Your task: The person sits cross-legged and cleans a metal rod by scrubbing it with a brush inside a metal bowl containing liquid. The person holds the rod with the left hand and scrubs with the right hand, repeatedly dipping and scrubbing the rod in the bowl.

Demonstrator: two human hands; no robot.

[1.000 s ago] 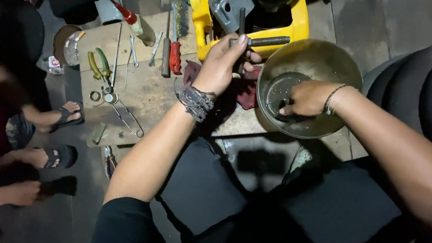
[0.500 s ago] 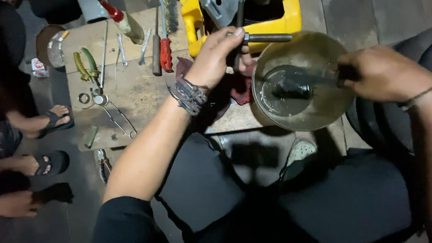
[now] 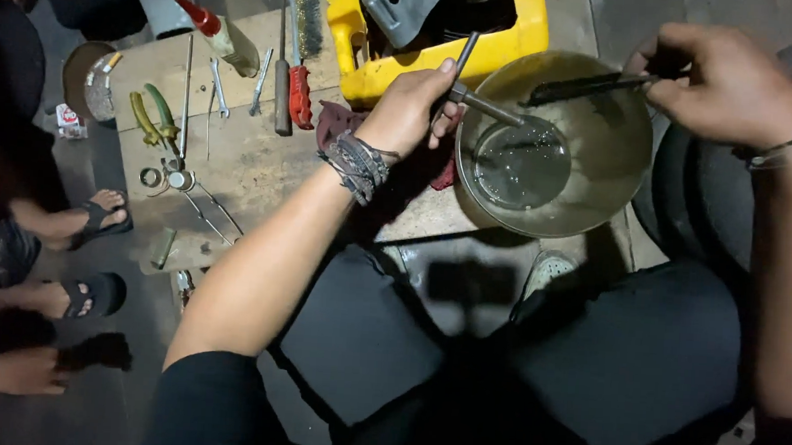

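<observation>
Left hand (image 3: 408, 110), fingers clamped on a dark T-shaped steel tool (image 3: 471, 93), angles it into the round metal bowl (image 3: 597, 183) at 3 o'clock, over the liquid; right hand (image 3: 730, 85) grips a dark brush (image 3: 584, 86) above the bowl's 12 o'clock rim.

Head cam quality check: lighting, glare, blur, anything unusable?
Head view: dim overall, light concentrated on the wooden board and metal bowl; specular glints on the liquid in the bowl; lap and left edge sink into near-black shadow. Left hand is fairly sharp, right hand and its brush slightly soft. Edges show wide-angle stretch.
</observation>
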